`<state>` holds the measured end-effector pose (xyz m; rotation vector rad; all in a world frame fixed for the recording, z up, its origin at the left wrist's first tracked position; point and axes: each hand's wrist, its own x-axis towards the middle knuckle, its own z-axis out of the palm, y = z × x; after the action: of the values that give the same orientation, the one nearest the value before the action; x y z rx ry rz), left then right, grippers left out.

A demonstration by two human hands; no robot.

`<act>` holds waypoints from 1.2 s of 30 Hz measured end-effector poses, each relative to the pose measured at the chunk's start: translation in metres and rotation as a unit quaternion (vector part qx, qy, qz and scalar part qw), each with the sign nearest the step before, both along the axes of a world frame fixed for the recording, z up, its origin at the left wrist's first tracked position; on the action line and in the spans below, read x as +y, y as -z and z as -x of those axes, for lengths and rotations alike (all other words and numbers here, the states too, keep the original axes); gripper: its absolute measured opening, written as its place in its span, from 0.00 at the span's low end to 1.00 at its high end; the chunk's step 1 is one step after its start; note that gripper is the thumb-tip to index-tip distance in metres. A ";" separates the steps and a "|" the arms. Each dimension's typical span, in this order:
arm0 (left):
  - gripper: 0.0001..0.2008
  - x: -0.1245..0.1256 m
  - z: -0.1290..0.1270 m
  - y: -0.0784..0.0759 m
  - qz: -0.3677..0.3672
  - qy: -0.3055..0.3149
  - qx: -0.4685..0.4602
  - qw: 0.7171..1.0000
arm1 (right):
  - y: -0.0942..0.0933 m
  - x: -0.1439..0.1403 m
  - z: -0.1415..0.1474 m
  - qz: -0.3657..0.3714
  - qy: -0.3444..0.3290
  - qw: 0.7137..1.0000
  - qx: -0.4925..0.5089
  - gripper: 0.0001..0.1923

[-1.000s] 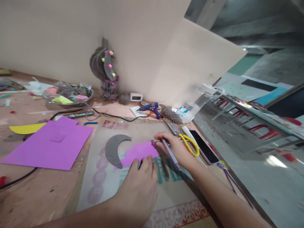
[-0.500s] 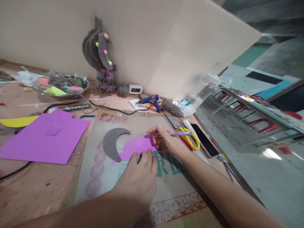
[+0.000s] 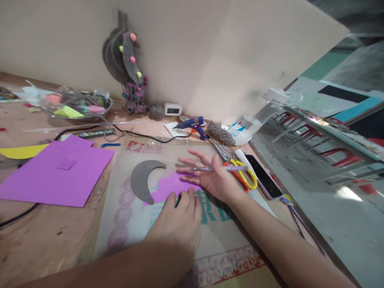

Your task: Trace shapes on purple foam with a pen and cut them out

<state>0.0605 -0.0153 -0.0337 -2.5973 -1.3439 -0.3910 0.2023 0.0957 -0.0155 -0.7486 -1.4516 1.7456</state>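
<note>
Right hand (image 3: 220,184) is holding pen (image 3: 232,168), fingers wide. Left hand (image 3: 180,218) is touching purple sheet (image 3: 169,185), grip unclear. Bag (image 3: 241,137) reading "LOOK" is sitting at right's 1 o'clock.

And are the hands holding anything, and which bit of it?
The right hand holds a pen around its middle, seemingly tucked by the thumb. The left hand rests on purple paper; whether it grips anything is unclear.

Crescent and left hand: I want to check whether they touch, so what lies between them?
In the head view, part of the small purple sheet lies between the gray crescent and the left hand.
</note>
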 end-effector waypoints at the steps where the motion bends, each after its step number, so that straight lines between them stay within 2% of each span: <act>1: 0.22 0.000 0.000 0.000 0.002 0.001 0.001 1.000 | 0.001 0.001 -0.002 -0.029 0.024 0.999 -0.009 0.26; 3: 0.22 0.001 0.000 0.000 0.003 0.003 0.001 1.000 | 0.003 0.002 -0.007 -0.122 0.099 0.987 -0.040 0.21; 5: 0.23 0.001 0.000 0.001 0.007 0.004 0.001 1.000 | 0.003 0.002 -0.008 -0.178 0.133 0.969 -0.104 0.20; 8: 0.22 0.003 -0.001 0.001 0.010 0.001 -0.004 1.000 | 0.002 0.003 -0.004 -0.153 0.109 0.958 -0.216 0.19; 11: 0.22 0.003 0.000 0.001 0.007 -0.001 -0.006 1.000 | 0.003 0.004 0.005 -0.119 0.107 0.954 -0.252 0.15; 18: 0.23 0.002 0.001 -0.004 0.033 0.006 0.005 0.999 | 0.008 0.004 0.009 -0.187 0.147 0.916 -0.322 0.16; 28: 0.23 0.003 0.001 -0.005 0.053 0.008 0.016 0.998 | 0.011 0.007 0.010 -0.226 0.144 0.900 -0.343 0.15; 36: 0.23 0.003 0.001 -0.004 0.045 0.005 0.007 0.999 | 0.012 0.007 0.010 -0.235 0.137 0.902 -0.337 0.16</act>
<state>0.0592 -0.0127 -0.0295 -2.6748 -1.3744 -0.3213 0.1928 0.1028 -0.0274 -1.2790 -1.9958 0.8791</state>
